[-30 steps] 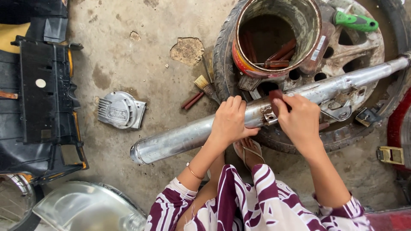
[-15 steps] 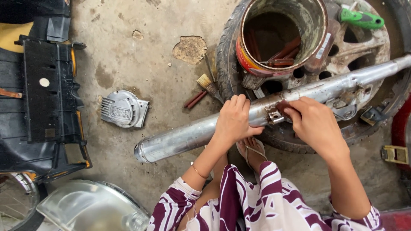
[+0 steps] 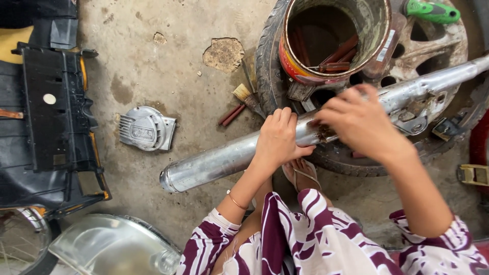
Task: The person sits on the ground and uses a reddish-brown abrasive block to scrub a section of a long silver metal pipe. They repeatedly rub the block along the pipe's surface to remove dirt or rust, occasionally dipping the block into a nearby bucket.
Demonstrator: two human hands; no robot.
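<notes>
**Two hands on one exhaust pipe**

One long silver exhaust pipe [image 3: 224, 160] runs from the lower left centre of the frame up to the right edge, lying across one old wheel [image 3: 428, 46] at the upper right. The left hand [image 3: 279, 140] curls over the pipe near the middle, fingers wrapped around it. The right hand [image 3: 359, 119] sits just to the right, fingertips bent down onto a rusty patch of the pipe; it is blurred, so I cannot tell whether it pinches anything.

One rusty tin can [image 3: 331, 38] stands in the wheel, with one green-handled tool [image 3: 432, 11] at the top right. One small brush [image 3: 245, 94] and one finned silver cover [image 3: 145, 128] lie on the concrete floor [image 3: 153, 61]. One black panel [image 3: 53, 109] fills the left edge.

Since half a second ago, the right hand has opened out and lifted slightly along the pipe; the left hand keeps its grip.
</notes>
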